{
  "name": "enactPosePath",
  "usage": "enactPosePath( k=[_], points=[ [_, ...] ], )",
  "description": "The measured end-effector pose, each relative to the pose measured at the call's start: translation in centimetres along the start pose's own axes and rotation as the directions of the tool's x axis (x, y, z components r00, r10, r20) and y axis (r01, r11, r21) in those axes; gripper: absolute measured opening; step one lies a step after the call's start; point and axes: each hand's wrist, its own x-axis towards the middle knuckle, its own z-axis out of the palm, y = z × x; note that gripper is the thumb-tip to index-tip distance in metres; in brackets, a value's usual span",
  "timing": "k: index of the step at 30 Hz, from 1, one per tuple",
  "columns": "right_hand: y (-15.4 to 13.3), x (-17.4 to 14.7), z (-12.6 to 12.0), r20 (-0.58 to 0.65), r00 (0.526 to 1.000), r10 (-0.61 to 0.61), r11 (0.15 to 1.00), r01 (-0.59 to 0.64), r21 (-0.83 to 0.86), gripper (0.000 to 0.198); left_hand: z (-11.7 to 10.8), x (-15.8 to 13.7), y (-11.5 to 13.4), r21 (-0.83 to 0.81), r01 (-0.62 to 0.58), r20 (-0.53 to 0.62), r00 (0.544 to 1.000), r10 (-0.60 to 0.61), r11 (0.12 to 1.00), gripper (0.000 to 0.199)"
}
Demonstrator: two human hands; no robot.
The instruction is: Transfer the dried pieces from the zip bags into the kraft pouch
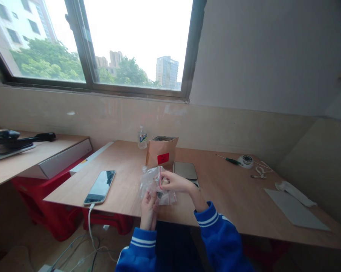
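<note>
A clear plastic zip bag [149,180] with a red seal line is in front of me, near the table's front edge. My left hand [148,204] pinches the bag's lower side, fingers closed. My right hand [176,182] is at the red-lined mouth, its fingers curled round a small pale lump [165,181] whose kind I cannot make out. More clear plastic [168,198] lies crumpled below the right hand. Directly behind the bag stands a brown paper pouch [161,151] with a red label, its top open. A flat silver-topped device [185,170], perhaps a small scale, sits right of the pouch.
Left on the wooden table [125,158] lies a phone [100,187] with a white cable [90,223]. A clear bottle [142,138] stands behind. To the right are a screwdriver [228,160], a white dome camera [246,161] and a grey sheet [295,209]. Red stools [50,204] are below.
</note>
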Motion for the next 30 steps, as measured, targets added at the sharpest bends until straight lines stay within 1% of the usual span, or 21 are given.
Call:
enactPosePath(
  k=[2,5,9,12,14,16,17,19,21,22,25,27,29,30],
  points=[
    [0.2,-0.1,0.0,-0.029,1.000,-0.001,0.999,0.002,0.050,0.024,0.5,-0.2,0.1,-0.017,0.028,0.025,0.999,-0.027,0.999,0.024],
    [0.7,-0.2,0.1,-0.041,0.999,0.010,0.994,-0.005,0.108,0.024,1.0,-0.5,0.4,-0.046,0.070,0.006,0.998,-0.070,0.996,0.018],
    [1.4,-0.3,0.5,-0.091,0.996,0.002,0.980,0.016,0.197,0.023,0.9,-0.5,0.5,-0.094,0.091,-0.008,0.996,-0.092,0.991,0.020],
    [1.6,-0.2,0.7,-0.155,0.987,0.054,0.956,-0.006,0.293,0.028,0.5,-0.2,0.5,-0.141,0.087,-0.014,0.996,-0.090,0.986,0.024],
    [1.4,0.1,0.7,-0.262,0.959,0.109,0.930,-0.006,0.367,0.032,0.3,0.1,0.5,-0.156,0.078,-0.018,0.996,-0.082,0.985,0.025],
    [1.3,0.5,0.7,-0.387,0.912,0.136,0.903,0.046,0.426,0.033,0.2,0.3,0.5,-0.153,0.072,-0.014,0.997,-0.075,0.986,0.024],
    [1.3,0.7,0.8,-0.429,0.893,0.134,0.892,0.080,0.446,0.033,0.2,0.4,0.5,-0.149,0.076,-0.008,0.997,-0.078,0.986,0.024],
    [1.3,1.2,0.9,-0.454,0.882,0.128,0.873,0.117,0.473,0.033,0.2,0.4,0.5,-0.146,0.092,-0.002,0.996,-0.094,0.985,0.026],
    [1.5,1.6,1.3,-0.442,0.886,0.142,0.863,0.109,0.494,0.032,0.5,0.3,0.5,-0.162,0.117,0.001,0.993,-0.118,0.980,0.029],
    [1.6,1.8,1.6,-0.448,0.880,0.155,0.859,0.104,0.501,0.032,0.6,0.1,0.5,-0.182,0.135,0.014,0.991,-0.135,0.974,0.031],
    [1.7,2.1,2.6,-0.490,0.850,0.194,0.849,0.106,0.518,0.032,1.1,-0.5,0.7,-0.268,0.219,0.093,0.975,-0.201,0.938,0.038],
    [1.4,2.2,2.9,-0.529,0.826,0.194,0.846,0.131,0.516,0.032,1.3,-0.8,0.8,-0.316,0.274,0.137,0.960,-0.242,0.908,0.042],
    [0.8,2.4,2.4,-0.576,0.801,0.166,0.851,0.179,0.494,0.031,1.3,-0.9,0.9,-0.336,0.313,0.149,0.949,-0.278,0.888,0.044],
    [0.5,2.6,1.8,-0.605,0.784,0.141,0.856,0.210,0.473,0.030,1.3,-0.9,0.9,-0.335,0.323,0.145,0.946,-0.291,0.885,0.045]
  ],
)
